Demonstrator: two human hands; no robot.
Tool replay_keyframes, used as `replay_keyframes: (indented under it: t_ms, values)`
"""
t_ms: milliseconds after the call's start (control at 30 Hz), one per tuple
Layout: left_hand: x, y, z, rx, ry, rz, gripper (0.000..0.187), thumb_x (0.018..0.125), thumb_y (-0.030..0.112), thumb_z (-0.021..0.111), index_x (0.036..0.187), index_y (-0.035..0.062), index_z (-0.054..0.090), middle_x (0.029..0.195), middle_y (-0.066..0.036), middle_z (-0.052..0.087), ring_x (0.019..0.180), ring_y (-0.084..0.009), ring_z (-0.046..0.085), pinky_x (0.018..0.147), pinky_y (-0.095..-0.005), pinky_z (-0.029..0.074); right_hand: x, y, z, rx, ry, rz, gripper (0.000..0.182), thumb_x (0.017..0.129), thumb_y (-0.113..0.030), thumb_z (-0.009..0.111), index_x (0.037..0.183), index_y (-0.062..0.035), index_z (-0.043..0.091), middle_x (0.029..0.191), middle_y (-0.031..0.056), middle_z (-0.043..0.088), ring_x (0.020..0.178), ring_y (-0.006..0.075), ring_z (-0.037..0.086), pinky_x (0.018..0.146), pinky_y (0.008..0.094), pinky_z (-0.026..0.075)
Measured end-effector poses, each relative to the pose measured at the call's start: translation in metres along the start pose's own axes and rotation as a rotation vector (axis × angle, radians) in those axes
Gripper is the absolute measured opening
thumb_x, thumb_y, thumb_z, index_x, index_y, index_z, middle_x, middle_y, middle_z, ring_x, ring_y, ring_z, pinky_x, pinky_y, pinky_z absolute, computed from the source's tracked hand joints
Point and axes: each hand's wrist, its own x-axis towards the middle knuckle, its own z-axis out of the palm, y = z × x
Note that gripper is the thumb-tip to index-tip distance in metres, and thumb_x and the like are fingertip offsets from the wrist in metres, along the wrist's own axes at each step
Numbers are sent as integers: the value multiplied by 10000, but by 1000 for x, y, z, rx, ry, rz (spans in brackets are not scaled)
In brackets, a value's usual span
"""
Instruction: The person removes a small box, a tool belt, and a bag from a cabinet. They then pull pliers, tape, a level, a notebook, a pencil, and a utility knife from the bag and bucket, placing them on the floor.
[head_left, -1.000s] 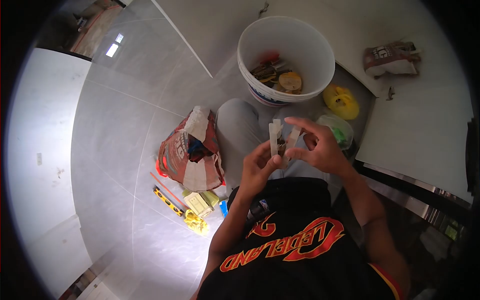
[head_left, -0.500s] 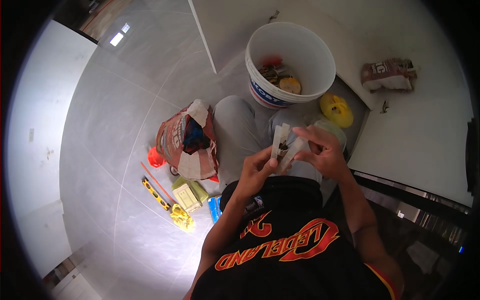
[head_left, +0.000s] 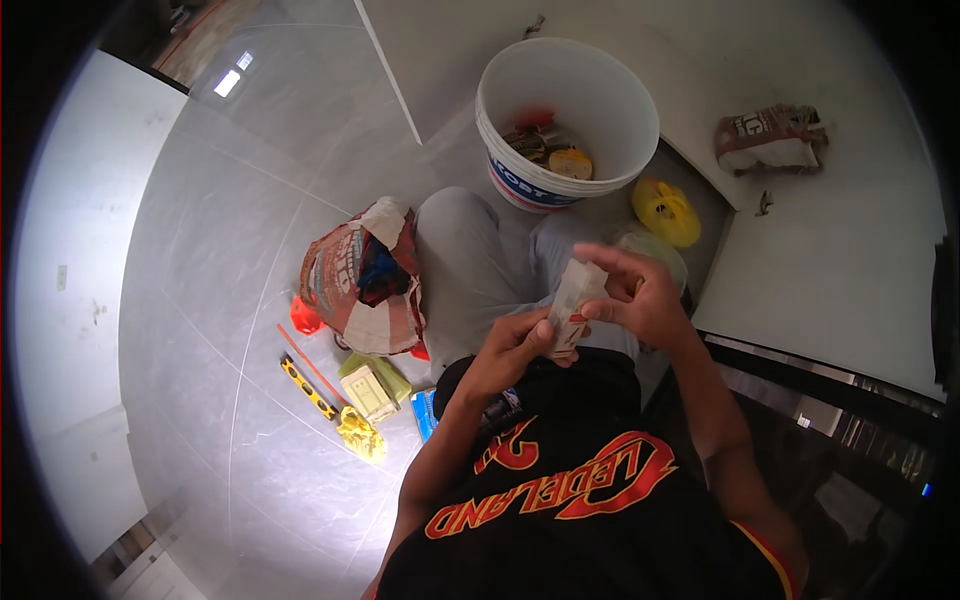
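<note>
A small whitish cardboard box [head_left: 578, 296] with reddish print is held upright over my lap. My left hand [head_left: 515, 348] grips its lower end, thumb on the near face. Around the upper part, my right hand [head_left: 640, 292] has its thumb on the side and its index finger stretched over the top end. The box looks closed, and its contents are hidden. Beyond my knees stands a white bucket [head_left: 632, 120] with several items inside. A torn brown and white bag [head_left: 335, 270] with dark and blue things in its opening rests beside my leg.
A yellow plastic bag [head_left: 667, 212] lies right of the bucket. On the floor at left are a yellow level [head_left: 308, 386], a cream box [head_left: 369, 393], crumpled yellow plastic [head_left: 360, 434] and a red object [head_left: 306, 316]. A small bag [head_left: 770, 140] lies on the white panel.
The box's open flaps have been folded together, and its dark contents no longer show. My right hand has moved in around the box's upper part. The view has shifted slightly.
</note>
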Motion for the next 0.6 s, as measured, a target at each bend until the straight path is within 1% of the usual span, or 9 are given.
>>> replay_keyframes:
  t_ms: [67, 100, 167, 200, 267, 400, 467, 567, 600]
  values:
    - [2, -7, -1, 174, 18, 159, 486, 909, 386, 513, 1172, -23, 520, 919, -77, 605, 832, -129, 589, 717, -249, 467, 1, 7, -7, -103, -114, 76, 589, 674, -99, 779, 1199, 7, 535, 952, 12, 597, 563, -14, 300, 491, 142, 269]
    - [2, -5, 1, 174, 17, 157, 486, 909, 386, 513, 1172, -23, 520, 919, -77, 605, 832, -129, 589, 717, -249, 467, 1, 6, -5, -101, -112, 77, 589, 674, -99, 779, 1199, 7, 535, 952, 12, 597, 563, -14, 300, 491, 142, 269]
    - [2, 0, 6, 369, 135, 23, 522, 905, 408, 507, 1194, -27, 478, 1015, -88, 594, 894, -142, 593, 747, -255, 452, 1, 5, 3, 6, -37, 70, 523, 715, -113, 754, 1174, 18, 542, 889, 6, 598, 564, -19, 329, 488, 144, 294]
    - [4, -1, 9, 370, 132, 20, 522, 905, 408, 507, 1194, -27, 478, 1015, -88, 594, 894, -142, 593, 747, -255, 452, 1, 7, 4, 9, -33, 72, 523, 715, -113, 754, 1174, 18, 542, 889, 6, 598, 564, -19, 329, 488, 144, 294]
    - [8, -4, 15, 261, 228, 112, 436, 916, 347, 501, 1138, -28, 486, 870, -55, 608, 759, -120, 576, 689, -256, 447, 3, 15, 6, 0, -156, 219, 411, 769, -135, 708, 1117, 30, 562, 873, 15, 604, 594, -16, 411, 500, 156, 338]
    - [8, -5, 13, 483, 295, 55, 406, 885, 287, 561, 1138, -20, 483, 935, -101, 601, 826, -178, 587, 737, -294, 451, 0, 30, 21, 163, -99, 174, 342, 801, -167, 680, 1056, 33, 574, 859, 20, 617, 624, -1, 477, 516, 163, 366]
    - [10, -11, 10, 1129, 577, 419, 413, 810, 212, 646, 1144, 21, 495, 1036, -136, 563, 940, -248, 561, 789, -348, 442, 0, 25, 24, 197, -52, 96, 312, 801, -172, 678, 1024, 28, 591, 831, 31, 633, 663, 21, 534, 558, 174, 412]
    - [7, 16, 14, 1276, 513, 526, 459, 744, 104, 676, 1170, 71, 510, 1112, -133, 522, 1003, -292, 525, 833, -372, 424, -3, 22, 26, 7, 10, 66, 320, 769, -253, 698, 902, 30, 631, 726, 43, 650, 597, 55, 543, 533, 218, 417]
    - [7, 23, 16, 1277, 509, 530, 459, 744, 104, 676, 1170, 71, 510, 1112, -133, 522, 1003, -292, 525, 833, -372, 424, -5, 23, 25, 7, 14, 63, 320, 769, -253, 698, 902, 30, 631, 726, 43, 650, 597, 55, 543, 533, 218, 417]
